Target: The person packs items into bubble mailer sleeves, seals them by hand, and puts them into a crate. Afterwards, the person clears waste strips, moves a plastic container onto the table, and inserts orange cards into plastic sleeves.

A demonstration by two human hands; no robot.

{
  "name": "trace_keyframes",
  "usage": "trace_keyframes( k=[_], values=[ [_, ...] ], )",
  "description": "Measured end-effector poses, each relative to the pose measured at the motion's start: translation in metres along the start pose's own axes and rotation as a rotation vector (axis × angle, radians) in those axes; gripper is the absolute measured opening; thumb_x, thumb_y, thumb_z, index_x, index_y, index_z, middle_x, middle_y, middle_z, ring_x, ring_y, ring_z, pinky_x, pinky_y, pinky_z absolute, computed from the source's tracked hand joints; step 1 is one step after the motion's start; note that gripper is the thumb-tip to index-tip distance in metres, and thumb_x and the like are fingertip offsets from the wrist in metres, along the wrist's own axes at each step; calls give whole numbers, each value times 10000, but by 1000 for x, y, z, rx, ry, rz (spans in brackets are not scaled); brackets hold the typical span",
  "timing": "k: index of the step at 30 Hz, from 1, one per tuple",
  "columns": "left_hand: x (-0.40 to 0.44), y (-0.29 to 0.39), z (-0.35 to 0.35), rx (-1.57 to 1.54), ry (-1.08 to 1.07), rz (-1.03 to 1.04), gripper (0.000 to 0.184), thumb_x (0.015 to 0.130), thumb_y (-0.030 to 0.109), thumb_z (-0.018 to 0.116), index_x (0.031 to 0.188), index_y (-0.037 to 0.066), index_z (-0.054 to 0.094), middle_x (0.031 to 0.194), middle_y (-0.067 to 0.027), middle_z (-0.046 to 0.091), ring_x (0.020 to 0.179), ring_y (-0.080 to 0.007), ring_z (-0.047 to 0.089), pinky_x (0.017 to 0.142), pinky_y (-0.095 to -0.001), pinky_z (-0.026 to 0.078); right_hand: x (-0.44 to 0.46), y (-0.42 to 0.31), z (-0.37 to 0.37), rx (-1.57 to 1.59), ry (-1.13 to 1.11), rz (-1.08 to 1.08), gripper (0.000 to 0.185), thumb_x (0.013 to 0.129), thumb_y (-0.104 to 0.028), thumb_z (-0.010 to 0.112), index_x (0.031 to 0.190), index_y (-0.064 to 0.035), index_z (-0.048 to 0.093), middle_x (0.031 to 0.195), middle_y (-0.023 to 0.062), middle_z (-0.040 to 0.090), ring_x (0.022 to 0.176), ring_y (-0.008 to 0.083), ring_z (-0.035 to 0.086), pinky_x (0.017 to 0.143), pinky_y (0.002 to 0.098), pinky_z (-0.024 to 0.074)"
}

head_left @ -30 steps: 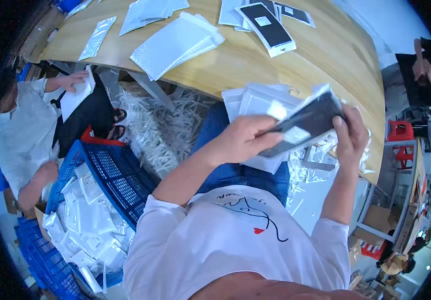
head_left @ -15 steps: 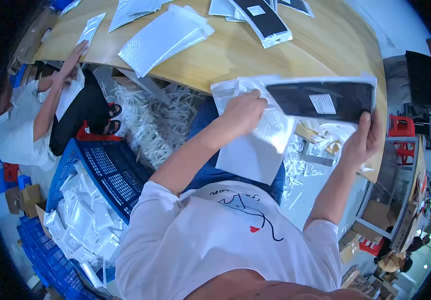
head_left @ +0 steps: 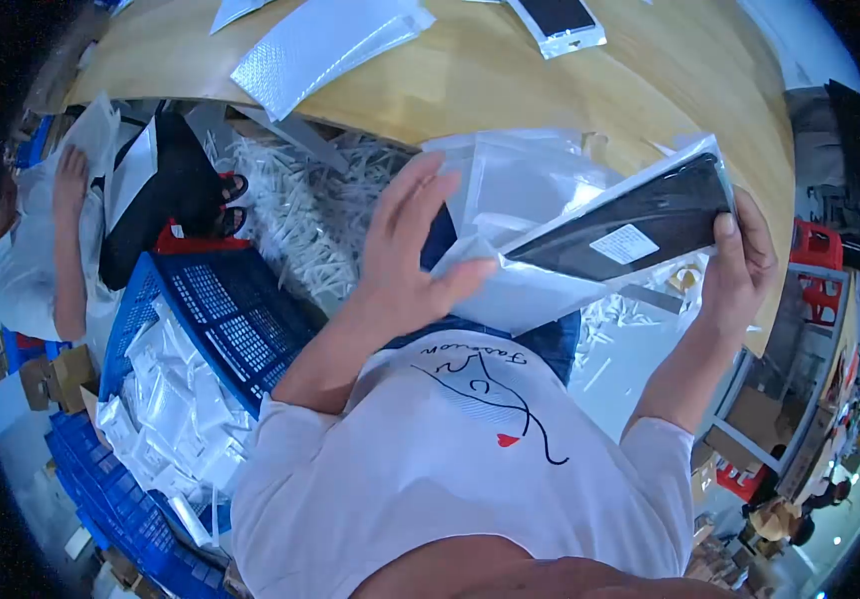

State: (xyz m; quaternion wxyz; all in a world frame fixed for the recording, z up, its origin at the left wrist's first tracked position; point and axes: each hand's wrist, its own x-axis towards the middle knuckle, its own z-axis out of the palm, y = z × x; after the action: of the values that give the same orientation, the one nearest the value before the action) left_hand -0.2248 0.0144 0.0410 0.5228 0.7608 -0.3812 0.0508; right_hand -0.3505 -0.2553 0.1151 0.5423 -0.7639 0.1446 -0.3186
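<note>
Here: wood tbl [head_left: 510, 85] w/ bags [head_left: 325, 50] | shreds [head_left: 295, 220] below | R hand [head_left: 739, 275]: 1 blk panel [head_left: 664, 210]

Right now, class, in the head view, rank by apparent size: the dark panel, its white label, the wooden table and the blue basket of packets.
1. Wooden table, cropped by the frame
2. Blue basket
3. Dark panel
4. White label
</note>
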Motion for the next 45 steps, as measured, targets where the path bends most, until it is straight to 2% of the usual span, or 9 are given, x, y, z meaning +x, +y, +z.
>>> trace_keyframes(
  k=[4, 6, 11, 17, 27, 32, 37, 41, 45],
  values=[
    [-11, -12, -4, -341, -169, -411, 207, 864, 149, 580, 997, 2, 642, 929, -48, 623, 715, -151, 542, 604, -249, 431, -23, -16, 20, 23, -48, 3, 278, 836, -22, 603, 1106, 39, 629, 1065, 117, 634, 948, 175, 576, 896, 270, 408],
    [-18, -19, -4, -601, -413, -683, 212, 899, 169, 560, 985, -7, 641, 850, -17, 626, 683, -111, 520, 581, -227, 412, -33, -29, 37, -222, -496, -2, 288, 799, -53, 645, 1079, 17, 640, 985, 105, 627, 901, 196, 584, 827, 281, 419],
    [-31, -23, 19, -851, -28, -847, 233, 931, 204, 543, 925, -8, 643, 712, 21, 594, 629, -65, 476, 544, -186, 373, -59, -14, 94, -851, -635, -584, 313, 774, -173, 694, 1056, -47, 639, 922, 78, 618, 776, 226, 584, 685, 294, 470],
    [-32, -18, 8, -594, -116, -691, 218, 927, 181, 543, 890, -15, 630, 720, 12, 588, 622, -71, 458, 539, -194, 372, -71, -6, 117, -708, -426, -658, 317, 768, -172, 694, 1061, -62, 637, 948, 76, 609, 788, 229, 583, 671, 298, 471],
    [-23, -16, 12, -557, -224, -351, 160, 879, 136, 598, 883, -23, 606, 692, -29, 587, 594, -103, 456, 543, -241, 395, -55, 10, 106, -422, -939, 53, 253, 794, -118, 668, 1034, -40, 645, 916, 101, 605, 788, 250, 567, 700, 320, 466],
    [-21, -24, 20, -511, -135, -419, 141, 855, 112, 613, 904, -20, 609, 718, -63, 606, 591, -145, 489, 561, -274, 422, -57, 9, 123, -400, -382, -321, 165, 805, -59, 645, 966, -24, 656, 870, 90, 606, 743, 235, 557, 678, 316, 456],
    [-20, -22, 23, -279, -203, -153, 129, 843, 100, 607, 909, -10, 610, 762, -101, 624, 603, -225, 537, 572, -319, 445, -47, 15, 129, -113, -396, -91, 119, 804, -7, 617, 917, -14, 657, 863, 63, 604, 742, 172, 529, 675, 274, 432],
    [-17, -17, 14, -379, -202, -399, 108, 832, 94, 599, 881, -3, 602, 776, -130, 619, 621, -304, 553, 572, -362, 447, -29, 32, 79, 91, 61, 229, 97, 840, -27, 591, 917, -22, 652, 853, 50, 595, 745, 116, 499, 665, 237, 424],
    [-16, -21, 29, -229, -215, -225, 116, 832, 104, 601, 878, -2, 600, 777, -133, 620, 628, -313, 558, 569, -364, 444, -46, 24, 90, -87, -155, 29, 117, 807, -43, 640, 918, -13, 658, 864, 71, 601, 749, 136, 523, 650, 223, 428]
  ],
)
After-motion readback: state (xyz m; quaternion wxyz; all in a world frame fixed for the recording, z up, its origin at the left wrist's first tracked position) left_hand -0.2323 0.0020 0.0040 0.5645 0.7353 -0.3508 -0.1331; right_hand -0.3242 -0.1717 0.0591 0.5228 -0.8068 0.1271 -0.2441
